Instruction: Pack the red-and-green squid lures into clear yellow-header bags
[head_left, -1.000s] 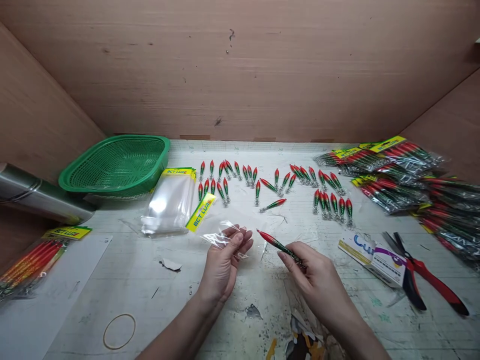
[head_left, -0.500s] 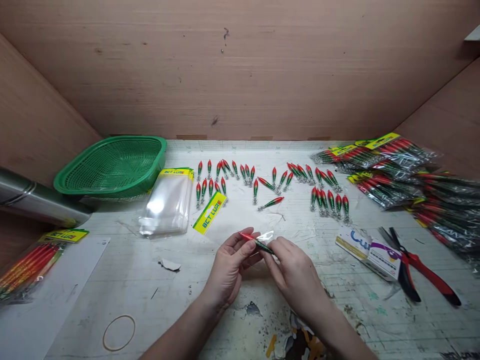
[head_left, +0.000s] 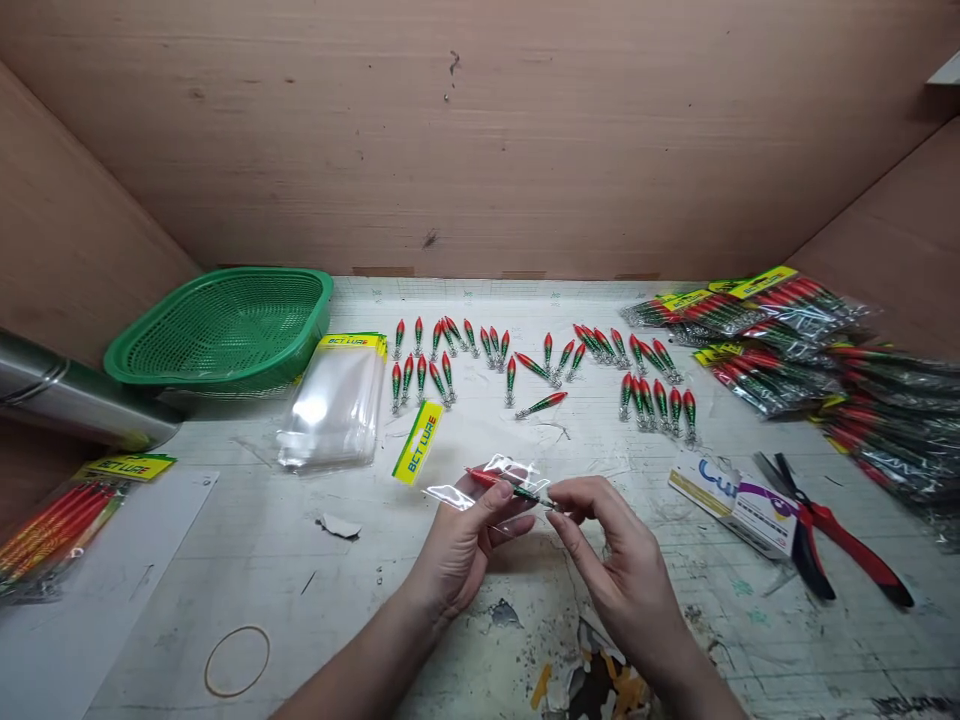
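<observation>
My left hand [head_left: 469,540] is closed on a red and green fishing lure [head_left: 517,488], its thumb pressing on the lure's side. Clear film of a plastic bag [head_left: 450,495] lies around the lure and over my left fingers. The bag's yellow BCT LURE header [head_left: 418,443] points away to the upper left. My right hand [head_left: 619,545] pinches the lure's hooked tail end between thumb and forefinger. I cannot tell how much of the lure is inside the bag. Beyond my hands, several matching loose lures [head_left: 541,404] lie in rough rows.
A stack of clear bags [head_left: 334,410] lies before a green basket [head_left: 225,375]. Filled lure packs [head_left: 780,380] are heaped at the right, near a small box [head_left: 731,505] and red-handled pliers [head_left: 855,555]. At the left are a rubber band [head_left: 237,662] and a red lure pack [head_left: 64,525].
My right hand has shifted slightly right, and its fingers have opened out to a pinch at the lure's tail. The bag's header has turned more upright, and more clear film shows around the lure.
</observation>
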